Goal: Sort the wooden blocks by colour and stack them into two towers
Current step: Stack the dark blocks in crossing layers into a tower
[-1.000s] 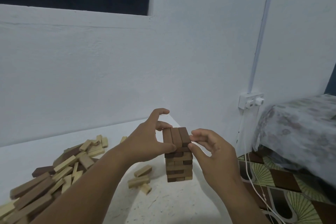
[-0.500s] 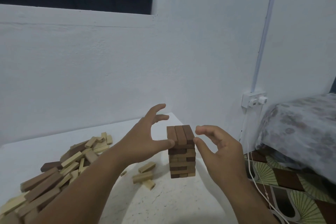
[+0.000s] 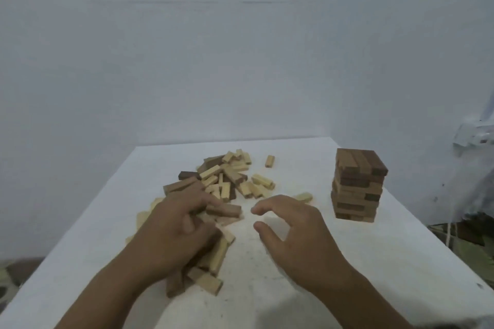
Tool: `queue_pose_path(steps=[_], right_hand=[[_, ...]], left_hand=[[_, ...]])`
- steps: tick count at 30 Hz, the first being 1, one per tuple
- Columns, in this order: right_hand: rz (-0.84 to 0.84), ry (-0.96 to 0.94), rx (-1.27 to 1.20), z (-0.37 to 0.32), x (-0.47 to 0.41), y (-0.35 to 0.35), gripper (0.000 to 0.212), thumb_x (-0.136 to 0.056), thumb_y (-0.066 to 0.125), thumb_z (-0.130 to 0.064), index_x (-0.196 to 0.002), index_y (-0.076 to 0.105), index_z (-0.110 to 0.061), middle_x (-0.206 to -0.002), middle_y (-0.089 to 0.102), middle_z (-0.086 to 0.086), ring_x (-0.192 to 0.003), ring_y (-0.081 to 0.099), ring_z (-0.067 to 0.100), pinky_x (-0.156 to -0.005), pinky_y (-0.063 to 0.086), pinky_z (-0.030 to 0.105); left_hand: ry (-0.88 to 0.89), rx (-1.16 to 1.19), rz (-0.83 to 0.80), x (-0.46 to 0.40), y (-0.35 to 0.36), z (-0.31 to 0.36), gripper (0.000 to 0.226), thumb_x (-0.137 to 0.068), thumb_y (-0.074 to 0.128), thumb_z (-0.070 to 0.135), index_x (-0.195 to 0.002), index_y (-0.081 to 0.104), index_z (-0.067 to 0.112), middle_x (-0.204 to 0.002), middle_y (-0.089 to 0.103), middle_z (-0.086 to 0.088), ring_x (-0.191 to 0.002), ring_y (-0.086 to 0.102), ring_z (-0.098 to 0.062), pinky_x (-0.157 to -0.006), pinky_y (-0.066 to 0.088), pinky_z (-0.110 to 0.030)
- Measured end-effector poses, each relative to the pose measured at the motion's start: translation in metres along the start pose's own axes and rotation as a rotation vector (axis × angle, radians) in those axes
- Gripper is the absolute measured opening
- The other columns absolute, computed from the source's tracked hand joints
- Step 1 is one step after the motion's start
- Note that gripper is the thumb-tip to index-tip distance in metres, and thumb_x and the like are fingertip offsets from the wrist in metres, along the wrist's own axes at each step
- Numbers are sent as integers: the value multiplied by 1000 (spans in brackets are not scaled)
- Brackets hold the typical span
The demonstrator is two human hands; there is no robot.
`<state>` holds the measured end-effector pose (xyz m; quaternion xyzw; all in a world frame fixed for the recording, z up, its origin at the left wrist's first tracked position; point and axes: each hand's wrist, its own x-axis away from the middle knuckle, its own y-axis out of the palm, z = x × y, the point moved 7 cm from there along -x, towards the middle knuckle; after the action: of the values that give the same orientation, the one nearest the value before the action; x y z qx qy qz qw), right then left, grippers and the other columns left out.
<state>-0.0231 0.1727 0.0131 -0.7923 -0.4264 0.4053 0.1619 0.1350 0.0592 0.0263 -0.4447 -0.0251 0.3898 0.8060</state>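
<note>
The dark block tower stands upright near the right edge of the white surface, with bare surface all round its base and a wall just behind the far edge. Well left of the tower lies the loose block pile, light and dark pieces mixed, spreading from mid-surface toward the near side. A single light block lies apart, between the pile's far end and the tower.

The left hand rests palm-down on the pile's near part, fingers curled over dark blocks; whether it grips one I cannot tell. The right hand hovers between pile and tower, fingers loosely bent, thumb apart, holding nothing.
</note>
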Motion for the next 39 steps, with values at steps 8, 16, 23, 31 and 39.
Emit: queue_pose_path(steps=[8,16,23,31,39], right_hand=[[-383,-74,276,-35,9,75,47,-105,37,-30,-151,29,-39,-158,23,-22,-147,12,3,-120,3,26],[-293,-147,190,-41,-6,85,36,-91,59,-13,-117,64,-39,-117,56,-18,-122,41,0,-101,36,23],[-243,25,24,-15,-14,64,28,-104,40,-20,-121,57,-33,-111,51,-16,-97,52,-5,-80,42,12],[-332,205,58,-35,-33,94,30,-95,50,-46,-122,43,-35,-103,51,-21,-90,54,0,-71,43,22],[-409,320,249,-28,-52,112,38,-71,79,-46,-72,65,-11,-60,52,-2,-54,49,14,-53,37,29]], left_hand=[[-172,-111,-24,27,-38,-46,25,-65,70,45,-89,66,51,-99,65,28,-101,55,4,-91,47,-30],[-144,-278,-307,43,-16,-55,70,-49,84,70,-110,58,47,-117,45,33,-110,36,3,-93,40,-26],[-82,-73,-134,42,-20,-50,38,-64,80,39,-99,65,37,-96,64,14,-99,51,-2,-81,45,-17],[-99,-48,-152,41,-15,-58,42,-64,82,40,-99,60,42,-97,58,20,-93,55,-4,-82,51,-32],[14,23,5,43,-27,-59,15,-61,75,43,-74,77,37,-81,71,22,-85,65,1,-82,54,-34]])
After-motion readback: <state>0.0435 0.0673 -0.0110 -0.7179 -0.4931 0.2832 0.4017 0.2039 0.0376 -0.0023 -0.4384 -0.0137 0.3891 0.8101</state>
